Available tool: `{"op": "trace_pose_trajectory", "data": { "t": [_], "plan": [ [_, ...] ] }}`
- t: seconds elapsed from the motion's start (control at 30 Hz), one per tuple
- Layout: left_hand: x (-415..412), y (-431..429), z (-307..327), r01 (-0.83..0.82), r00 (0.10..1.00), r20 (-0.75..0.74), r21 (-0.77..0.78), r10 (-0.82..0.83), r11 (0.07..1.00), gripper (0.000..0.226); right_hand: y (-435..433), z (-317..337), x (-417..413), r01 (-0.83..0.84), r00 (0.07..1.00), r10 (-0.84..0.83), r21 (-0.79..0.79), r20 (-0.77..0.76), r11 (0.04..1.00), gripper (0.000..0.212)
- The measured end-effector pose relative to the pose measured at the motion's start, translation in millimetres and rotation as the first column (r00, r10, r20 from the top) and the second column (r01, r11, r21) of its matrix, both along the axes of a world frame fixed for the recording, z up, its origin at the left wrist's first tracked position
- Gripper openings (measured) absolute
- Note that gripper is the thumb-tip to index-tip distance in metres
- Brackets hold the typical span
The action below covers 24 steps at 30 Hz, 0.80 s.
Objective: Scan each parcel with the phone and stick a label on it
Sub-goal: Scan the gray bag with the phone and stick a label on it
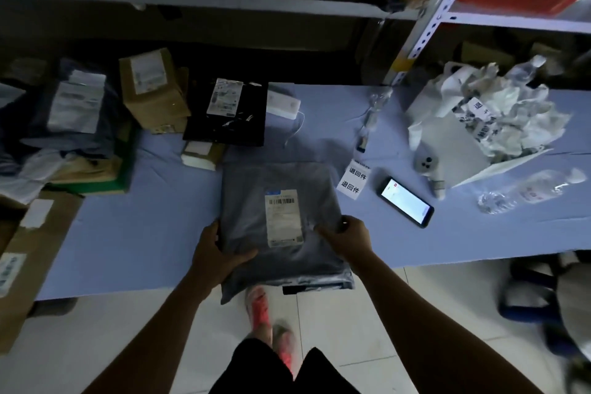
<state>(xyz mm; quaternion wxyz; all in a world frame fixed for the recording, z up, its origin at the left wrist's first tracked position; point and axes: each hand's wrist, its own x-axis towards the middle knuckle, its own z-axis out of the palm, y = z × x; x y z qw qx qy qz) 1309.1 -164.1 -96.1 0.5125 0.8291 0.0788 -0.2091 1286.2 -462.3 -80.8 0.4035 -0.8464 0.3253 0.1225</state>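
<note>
A grey plastic mailer parcel [249,211] lies flat at the front edge of the blue table [144,233], its white shipping label [283,217] facing up. My left hand [214,253] grips its left edge with the thumb on top. My right hand [347,235] holds the parcel's right edge and also has a small dark object in its fingers. The phone [405,201] lies on the table to the right of the parcel, screen lit. A strip of white labels with black characters [353,179] lies between the parcel and the phone.
Stacked parcels and cardboard boxes [153,93] crowd the table's left and back, with a black mailer [227,112] behind. A white bag of crumpled backing paper [479,118] and a plastic bottle [527,192] sit at right. A shelf post [428,25] rises behind; a chair [543,297] stands at right.
</note>
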Motion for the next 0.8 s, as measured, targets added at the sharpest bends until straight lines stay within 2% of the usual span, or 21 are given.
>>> {"op": "trace_pose_trajectory", "data": {
  "t": [0.17, 0.27, 0.33, 0.4, 0.47, 0.5, 0.6, 0.7, 0.8],
  "plan": [
    [23, -15, -21, 0.014, 0.998, -0.061, 0.004, -0.014, 1.0, 0.103, -14, -15, 17, -0.034, 0.997, 0.032, -0.035, -0.064, 0.999, 0.067],
    [30, -21, -22, -0.013, 0.998, -0.069, -0.029, 0.011, 1.0, 0.095, -32, -10, 26, 0.008, 1.0, -0.009, -0.061, -0.022, 0.998, 0.073],
    [27, -24, -20, -0.046, 0.996, -0.076, 0.022, 0.048, 0.999, 0.1, -54, -3, 33, 0.053, 0.995, -0.038, -0.17, 0.09, 0.984, 0.071],
    [27, -27, -21, -0.061, 0.989, -0.127, 0.11, 0.075, 0.992, 0.11, -83, -2, 45, 0.027, 0.989, 0.023, -0.33, 0.146, 0.944, 0.064],
    [27, -28, -22, -0.063, 0.979, -0.177, 0.188, 0.097, 0.98, 0.116, -117, -5, 59, -0.07, 0.992, 0.109, -0.455, 0.061, 0.888, 0.065],
    [28, -27, -21, -0.05, 0.978, -0.186, 0.224, 0.094, 0.973, 0.115, -133, -7, 65, -0.134, 0.99, 0.142, -0.49, -0.02, 0.861, 0.072],
    [30, -30, -20, -0.023, 0.978, -0.191, 0.321, 0.089, 0.947, 0.111, -178, -18, 75, -0.306, 0.948, 0.209, -0.507, -0.24, 0.806, 0.095],
    [33, -32, -17, -0.046, 0.967, -0.213, 0.383, 0.137, 0.922, 0.114, -203, -24, 81, -0.374, 0.922, 0.282, -0.424, -0.264, 0.825, 0.089],
    [37, -34, -13, -0.032, 0.955, -0.251, 0.435, 0.156, 0.9, 0.12, -217, -24, 84, -0.465, 0.885, 0.405, -0.382, -0.23, 0.799, 0.081]
  ]
}}
